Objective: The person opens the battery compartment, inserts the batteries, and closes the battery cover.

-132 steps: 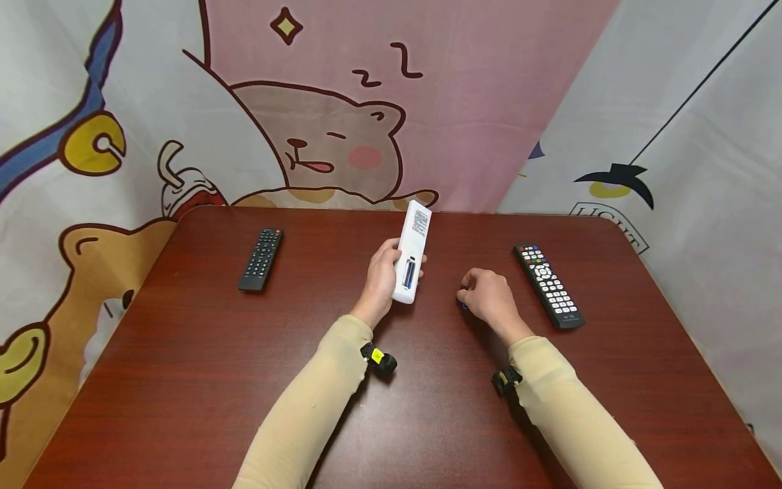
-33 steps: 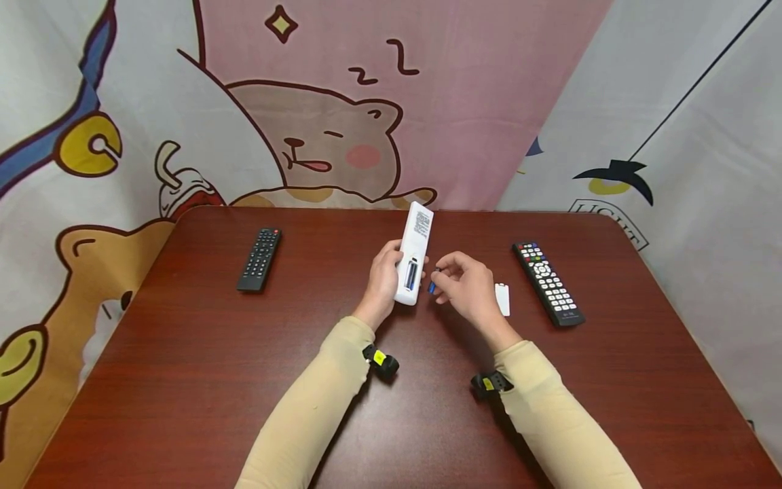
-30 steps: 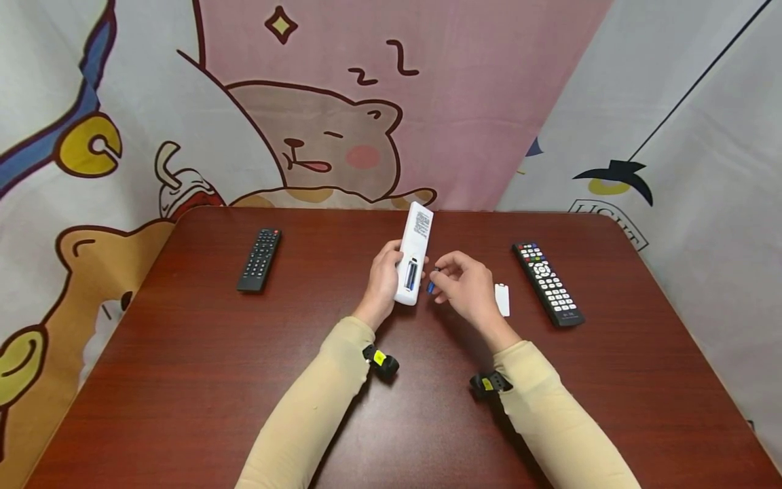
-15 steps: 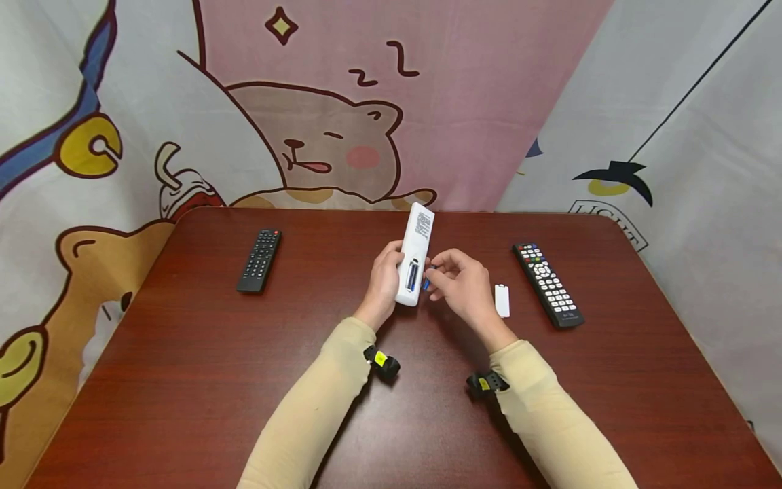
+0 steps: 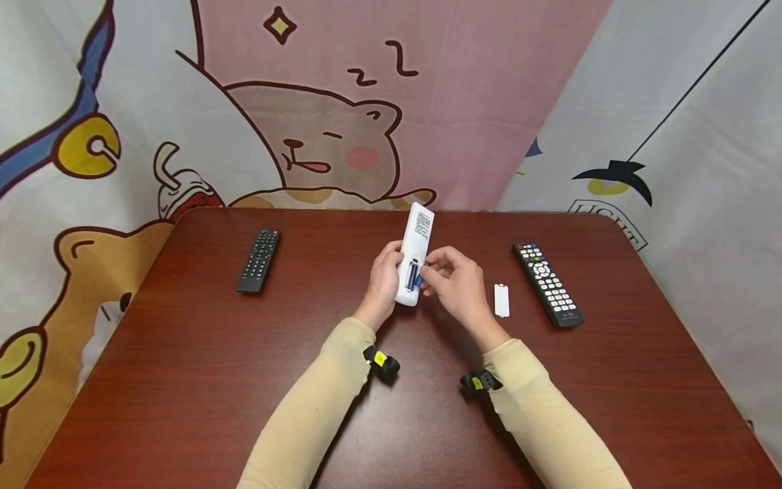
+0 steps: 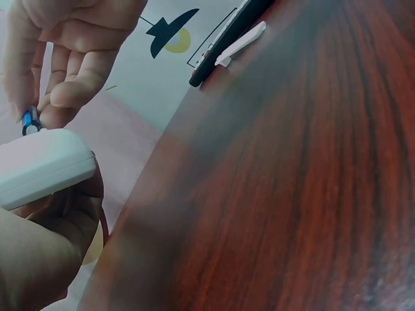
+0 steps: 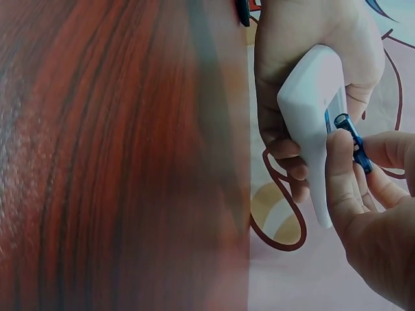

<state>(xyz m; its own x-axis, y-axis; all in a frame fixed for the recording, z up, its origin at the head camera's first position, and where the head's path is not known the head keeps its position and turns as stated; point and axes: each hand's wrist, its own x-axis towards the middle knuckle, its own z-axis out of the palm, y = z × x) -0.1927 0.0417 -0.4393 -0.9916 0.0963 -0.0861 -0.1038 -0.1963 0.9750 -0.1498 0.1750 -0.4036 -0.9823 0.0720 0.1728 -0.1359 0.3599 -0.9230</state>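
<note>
My left hand (image 5: 382, 284) grips a white remote control (image 5: 418, 231) with its back up and its battery compartment uncovered. One battery (image 5: 412, 275) lies in that compartment. A second blue battery (image 7: 354, 144) is pinched between the thumb and fingers of my right hand (image 5: 459, 285), right at the compartment's edge. In the left wrist view, this battery's end (image 6: 31, 123) shows just over the white casing. A small white battery cover (image 5: 501, 301) lies on the table to the right of my right hand.
A black remote (image 5: 259, 261) rests on the left of the brown table (image 5: 256, 380). Another black remote with white buttons (image 5: 548, 285) lies at the right, beyond the battery cover. A printed curtain (image 5: 476, 102) hangs behind the table's far edge.
My right hand picked up the blue battery from the table and moved left with it to the white remote. The battery cover came into view. My left hand has stayed nearly still.
</note>
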